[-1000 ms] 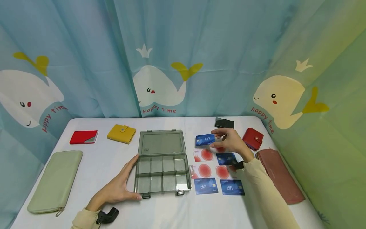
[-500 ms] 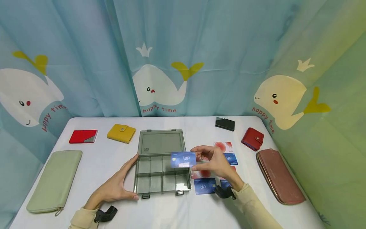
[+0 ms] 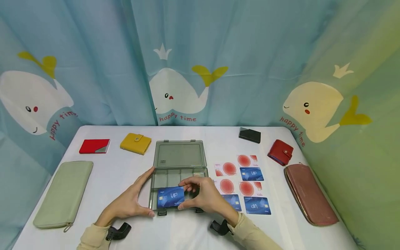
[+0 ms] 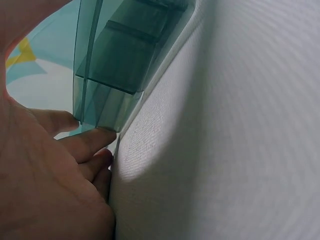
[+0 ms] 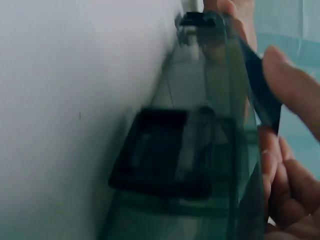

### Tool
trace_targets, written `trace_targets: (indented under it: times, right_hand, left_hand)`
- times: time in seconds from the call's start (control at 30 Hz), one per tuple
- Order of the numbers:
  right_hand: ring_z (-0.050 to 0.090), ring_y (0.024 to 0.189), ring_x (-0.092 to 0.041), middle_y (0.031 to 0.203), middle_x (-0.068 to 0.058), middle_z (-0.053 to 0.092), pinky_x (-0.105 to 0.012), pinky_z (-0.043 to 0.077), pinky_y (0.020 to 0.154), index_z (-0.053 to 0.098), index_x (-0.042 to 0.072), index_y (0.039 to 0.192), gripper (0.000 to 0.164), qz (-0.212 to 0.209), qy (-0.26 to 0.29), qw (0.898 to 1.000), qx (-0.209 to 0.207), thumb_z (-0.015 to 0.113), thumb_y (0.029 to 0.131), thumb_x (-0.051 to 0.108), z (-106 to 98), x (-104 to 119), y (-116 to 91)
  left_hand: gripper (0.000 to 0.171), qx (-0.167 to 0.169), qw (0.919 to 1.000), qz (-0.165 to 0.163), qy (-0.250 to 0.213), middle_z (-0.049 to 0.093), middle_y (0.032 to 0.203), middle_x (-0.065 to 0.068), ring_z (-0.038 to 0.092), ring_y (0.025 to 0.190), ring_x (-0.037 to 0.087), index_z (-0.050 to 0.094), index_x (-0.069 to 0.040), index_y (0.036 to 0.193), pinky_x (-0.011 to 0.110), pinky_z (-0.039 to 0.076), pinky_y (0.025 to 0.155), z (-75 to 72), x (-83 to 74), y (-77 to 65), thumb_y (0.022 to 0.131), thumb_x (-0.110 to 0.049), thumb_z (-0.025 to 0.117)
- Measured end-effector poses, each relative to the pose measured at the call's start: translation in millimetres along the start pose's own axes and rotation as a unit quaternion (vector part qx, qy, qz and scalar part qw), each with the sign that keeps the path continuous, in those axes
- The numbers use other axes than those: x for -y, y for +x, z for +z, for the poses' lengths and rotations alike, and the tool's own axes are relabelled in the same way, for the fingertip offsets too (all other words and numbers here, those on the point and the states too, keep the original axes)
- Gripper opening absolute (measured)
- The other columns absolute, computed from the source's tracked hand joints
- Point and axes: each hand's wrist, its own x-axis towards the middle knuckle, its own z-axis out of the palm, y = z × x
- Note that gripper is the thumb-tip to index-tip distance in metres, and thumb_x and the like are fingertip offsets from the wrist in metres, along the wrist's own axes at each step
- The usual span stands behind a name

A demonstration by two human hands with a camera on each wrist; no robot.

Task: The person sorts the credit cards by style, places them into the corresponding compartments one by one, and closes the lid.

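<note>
A smoky clear organizer box [image 3: 160,178] lies with its lid [image 3: 179,154] folded back, its tray split into small compartments. Along its left side my left hand [image 3: 129,199] is spread, thumb by the front corner and index finger near the hinge side; in the left wrist view its fingertips [image 4: 102,136] touch the box corner. My right hand [image 3: 204,195] pinches a blue VIP card [image 3: 170,197] by its right edge, over the front-left compartments. The right wrist view shows the card [image 5: 262,90] tilted at the box's upper edge, between thumb and fingers.
Right of the box lie several red-and-white cards [image 3: 229,169] and blue VIP cards [image 3: 257,205]. Around them sit a black card case [image 3: 250,135], red wallet [image 3: 280,152] and pink wallet [image 3: 312,194]. Leftward are a yellow wallet [image 3: 135,143], red case [image 3: 92,146] and green wallet [image 3: 64,194].
My right hand has carried the blue VIP card from the back of the card rows leftward and toward me, to over the box's front-left part. My left hand stays at the box.
</note>
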Motion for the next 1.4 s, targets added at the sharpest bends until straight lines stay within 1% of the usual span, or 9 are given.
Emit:
trace_targets:
  times: [0.1, 0.37, 0.5, 0.6, 0.73, 0.87, 0.97, 1.17, 1.4]
  right_hand:
    - [0.069, 0.086, -0.025, 0.097, 0.004, 0.076, -0.024, 0.058, 0.071, 0.079, 0.012, 0.113, 0.055, 0.0, -0.022, 1.0, -0.004, 0.104, 0.065, 0.023, 6, 4, 0]
    - [0.059, 0.09, -0.01, 0.101, 0.001, 0.07, -0.022, 0.051, 0.082, 0.08, 0.016, 0.118, 0.061, -0.005, -0.127, 0.992, 0.009, 0.104, 0.063, 0.03, 15, 13, 3]
    - [0.061, 0.09, -0.013, 0.108, -0.004, 0.067, -0.023, 0.052, 0.078, 0.077, 0.015, 0.129, 0.07, -0.02, -0.125, 0.992, 0.018, 0.103, 0.065, 0.029, 5, 15, 0]
    - [0.065, 0.089, -0.021, 0.111, -0.01, 0.067, -0.027, 0.055, 0.072, 0.074, 0.011, 0.133, 0.072, -0.041, -0.102, 0.994, 0.004, 0.101, 0.068, 0.025, -18, 9, -5]
    - [0.065, 0.087, -0.028, 0.109, -0.014, 0.07, -0.031, 0.058, 0.068, 0.074, 0.009, 0.131, 0.065, -0.046, -0.101, 0.993, -0.051, 0.099, 0.072, 0.017, -69, -10, -16]
    - [0.066, 0.086, -0.028, 0.105, -0.013, 0.072, -0.033, 0.06, 0.071, 0.076, 0.009, 0.128, 0.059, -0.016, -0.15, 0.982, -0.109, 0.098, 0.074, 0.012, -124, -41, -33]
    - [0.067, 0.085, -0.026, 0.105, -0.013, 0.073, -0.031, 0.059, 0.07, 0.076, 0.006, 0.126, 0.057, 0.021, -0.196, 0.972, -0.128, 0.098, 0.075, 0.013, -159, -65, -49]
    - [0.066, 0.095, -0.027, 0.115, -0.015, 0.075, -0.027, 0.057, 0.074, 0.076, 0.006, 0.128, 0.055, 0.107, -0.224, 0.964, -0.097, 0.096, 0.079, 0.021, -206, -96, -78]
    - [0.062, 0.1, -0.026, 0.116, -0.012, 0.073, -0.027, 0.055, 0.078, 0.076, 0.008, 0.127, 0.05, 0.146, -0.231, 0.96, -0.057, 0.093, 0.082, 0.024, -225, -113, -91]
  left_hand:
    - [0.144, 0.002, 1.0, -0.001, -0.008, 0.02, 0.176, 0.02, 0.026, 0.157, 0.049, 0.011, -0.013, 0.172, 0.076, 0.025, 0.119, 0.2, -0.7, 0.2, 0.064, -0.04, 0.102]
    - [0.142, -0.002, 0.9998, -0.002, -0.017, 0.02, 0.174, 0.024, 0.025, 0.156, 0.052, 0.011, -0.012, 0.172, 0.079, 0.024, 0.118, -0.3, 0.0, -1.6, 0.065, -0.039, 0.101]
    - [0.142, -0.005, 0.9999, 0.006, -0.013, 0.021, 0.174, 0.024, 0.025, 0.156, 0.053, 0.012, -0.011, 0.172, 0.079, 0.025, 0.118, 0.2, -0.2, -0.7, 0.065, -0.038, 0.101]
    - [0.142, -0.005, 0.9999, 0.007, -0.015, 0.021, 0.174, 0.024, 0.025, 0.156, 0.053, 0.013, -0.011, 0.172, 0.078, 0.024, 0.119, 0.4, -0.4, -0.2, 0.064, -0.039, 0.101]
    - [0.142, -0.003, 0.9999, 0.003, -0.015, 0.021, 0.174, 0.024, 0.024, 0.156, 0.053, 0.012, -0.012, 0.172, 0.078, 0.024, 0.119, 0.3, 0.6, -0.5, 0.065, -0.039, 0.101]
    - [0.142, -0.004, 0.9999, 0.0, -0.012, 0.02, 0.175, 0.024, 0.024, 0.156, 0.053, 0.012, -0.013, 0.172, 0.079, 0.024, 0.118, 0.1, 2.0, -1.5, 0.065, -0.039, 0.101]
    - [0.142, -0.005, 0.9999, -0.003, -0.01, 0.02, 0.175, 0.023, 0.024, 0.156, 0.053, 0.011, -0.014, 0.172, 0.079, 0.024, 0.118, 0.0, 2.4, -2.1, 0.065, -0.038, 0.101]
    - [0.141, -0.006, 0.9999, -0.005, -0.01, 0.021, 0.175, 0.023, 0.024, 0.155, 0.054, 0.012, -0.014, 0.172, 0.08, 0.024, 0.118, 0.0, 2.0, -3.2, 0.065, -0.038, 0.101]
    - [0.141, -0.002, 0.9998, -0.003, -0.017, 0.02, 0.175, 0.023, 0.023, 0.156, 0.053, 0.011, -0.015, 0.172, 0.08, 0.023, 0.118, 0.9, 1.3, -1.9, 0.066, -0.037, 0.101]
